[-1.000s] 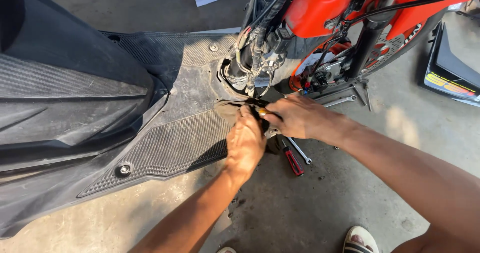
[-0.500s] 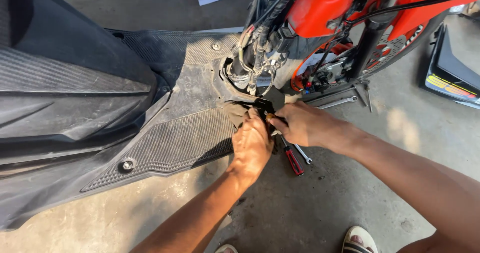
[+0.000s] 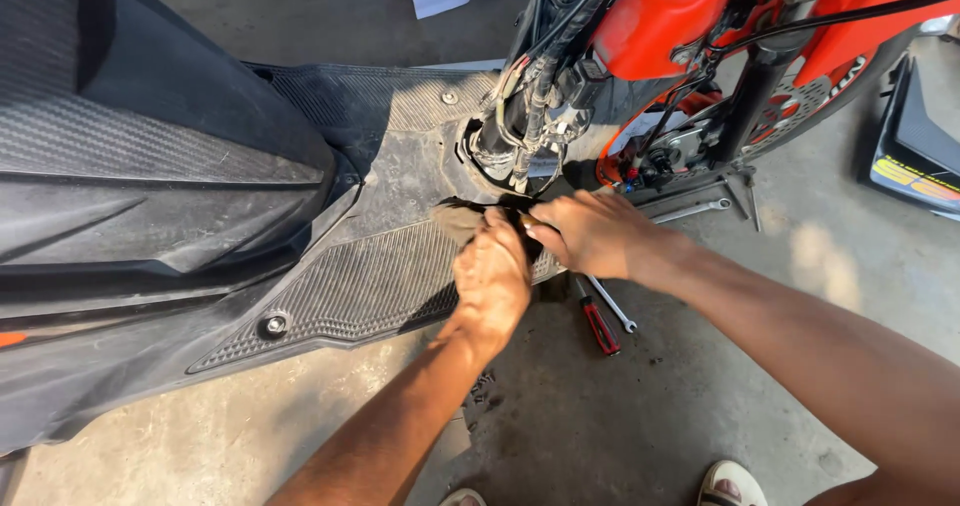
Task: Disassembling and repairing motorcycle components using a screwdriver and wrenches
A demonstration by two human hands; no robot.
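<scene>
We record both hands working at the front edge of a black scooter floorboard panel (image 3: pixel 340 286), which lies on the concrete floor (image 3: pixel 640 416). The left hand (image 3: pixel 492 281) is curled into a closed grip over a small dark part (image 3: pixel 505 211) at the panel's edge; its knuckles face us, and what the fingers clamp beneath is hidden. The right hand (image 3: pixel 590 231) meets it from the right, fingers bunched and pinching the same dark part; the two hands touch.

Just above the hands we note a round opening in the panel with a bundle of cables and hoses (image 3: pixel 520 116) rising through it. Beyond stands the orange bodywork (image 3: pixel 670 16) of the scooter's front end, with the wheel and brake disc (image 3: pixel 800 101) close behind the right wrist.

Room is tight above and ahead. Toward us the floor is open. Just beside the right forearm lie a red-handled screwdriver (image 3: pixel 600 326) and a slim wrench (image 3: pixel 612 306), side by side; a second wrench (image 3: pixel 690 209) lies near the wheel. A black panel (image 3: pixel 915 136) lies well apart at right.
</scene>
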